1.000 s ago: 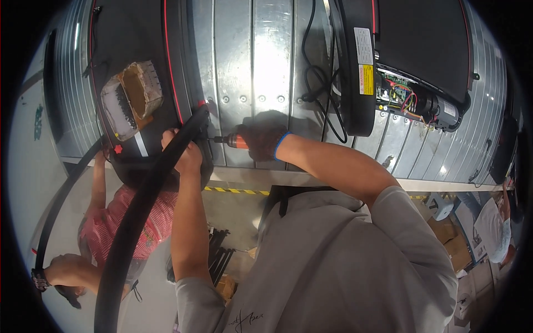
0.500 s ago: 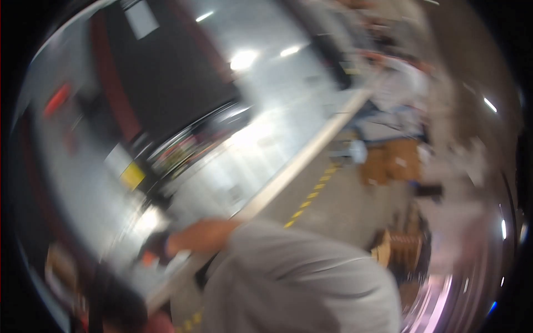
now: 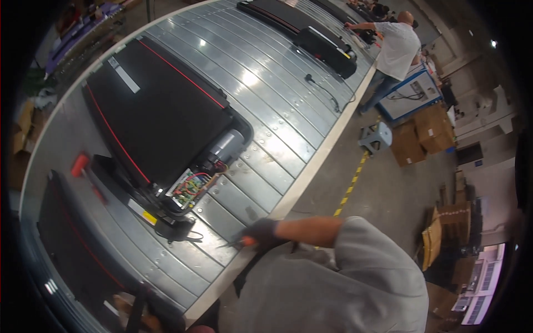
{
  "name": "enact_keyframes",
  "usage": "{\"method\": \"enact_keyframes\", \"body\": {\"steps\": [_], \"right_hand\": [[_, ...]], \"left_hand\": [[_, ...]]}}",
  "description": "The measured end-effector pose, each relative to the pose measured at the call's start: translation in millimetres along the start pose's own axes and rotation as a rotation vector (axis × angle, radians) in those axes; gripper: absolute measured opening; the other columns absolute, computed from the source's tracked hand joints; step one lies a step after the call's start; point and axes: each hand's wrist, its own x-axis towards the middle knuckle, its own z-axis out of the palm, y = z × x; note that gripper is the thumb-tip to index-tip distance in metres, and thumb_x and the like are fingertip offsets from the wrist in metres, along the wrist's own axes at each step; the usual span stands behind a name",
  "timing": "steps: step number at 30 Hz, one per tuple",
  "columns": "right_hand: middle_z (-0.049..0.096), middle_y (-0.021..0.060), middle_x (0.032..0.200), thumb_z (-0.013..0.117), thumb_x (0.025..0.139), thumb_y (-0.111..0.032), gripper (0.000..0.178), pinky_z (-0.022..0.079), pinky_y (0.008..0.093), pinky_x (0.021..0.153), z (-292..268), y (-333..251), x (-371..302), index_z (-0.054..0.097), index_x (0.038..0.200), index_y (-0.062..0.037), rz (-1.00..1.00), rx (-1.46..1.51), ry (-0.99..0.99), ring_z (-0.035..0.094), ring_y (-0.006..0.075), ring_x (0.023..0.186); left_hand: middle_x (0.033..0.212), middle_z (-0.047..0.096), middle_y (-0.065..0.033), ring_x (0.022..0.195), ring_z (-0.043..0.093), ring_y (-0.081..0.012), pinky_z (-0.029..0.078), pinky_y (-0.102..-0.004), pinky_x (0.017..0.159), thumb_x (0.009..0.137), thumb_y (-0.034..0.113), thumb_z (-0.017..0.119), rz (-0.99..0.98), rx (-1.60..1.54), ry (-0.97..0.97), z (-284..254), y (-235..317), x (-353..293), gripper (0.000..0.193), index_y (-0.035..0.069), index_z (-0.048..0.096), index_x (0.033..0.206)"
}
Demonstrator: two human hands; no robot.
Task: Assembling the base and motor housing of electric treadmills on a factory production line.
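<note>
My right hand, in a dark glove, is closed around a hand tool with an orange-red handle and a thin dark tip. It hovers by the table's near edge. Just beyond lies a black treadmill with red side stripes. Its end compartment is uncovered, showing a cylindrical motor and a circuit board with wires. A long black cover lies alongside that end. At the lower left is a brown and black shape; whether it is my left hand I cannot make out.
The metal slatted table carries another treadmill, a black plug cable, a red-headed mallet and a dark panel. A person in white stands far right, near a stool and cardboard boxes.
The view has swung and sharpened, so the table now shows more fully. My right hand appears farther right in the picture, by the table edge, still with the orange-red-handled tool.
</note>
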Motion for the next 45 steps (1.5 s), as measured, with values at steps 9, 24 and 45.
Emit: {"method": "enact_keyframes", "body": {"steps": [9, 24, 45], "right_hand": [[0.07, 0.0217, 0.118, 0.084, 0.071, -0.053, 0.08, 0.054, 0.0503, 0.095, -109, 234, -253, 0.055, 0.133, -0.0106, 0.773, -0.115, 0.324, 0.067, 0.0424, 0.11], [0.072, 0.0195, 0.115, 0.083, 0.071, -0.043, 0.07, 0.056, 0.0477, 0.094, -417, 563, -258, 0.056, 0.124, -0.0061, 0.74, -0.243, 0.412, 0.07, 0.0398, 0.108], [0.071, 0.0232, 0.123, 0.085, 0.08, -0.045, 0.081, 0.057, 0.043, 0.091, -498, 292, 335, 0.058, 0.134, 0.0087, 0.025, 0.679, 0.466, 0.072, 0.0303, 0.104]], "left_hand": [[0.122, 0.06, -0.0253, 0.101, 0.061, -0.0442, 0.049, -0.0531, 0.088, 0.092, 0.019, 0.072, -0.116, 0.211, 0.162, -131, 78, -95, 0.034, -0.001, 0.064, 0.119], [0.099, 0.055, -0.0168, 0.09, 0.061, -0.0353, 0.049, -0.0441, 0.073, 0.085, 0.006, 0.076, -0.214, -0.133, 0.327, 140, 519, 67, 0.024, 0.002, 0.062, 0.105], [0.118, 0.066, -0.017, 0.11, 0.065, -0.0242, 0.057, -0.0363, 0.088, 0.105, 0.017, 0.056, -0.999, -0.646, 0.497, 264, 533, 126, 0.038, -0.001, 0.05, 0.137]]}}
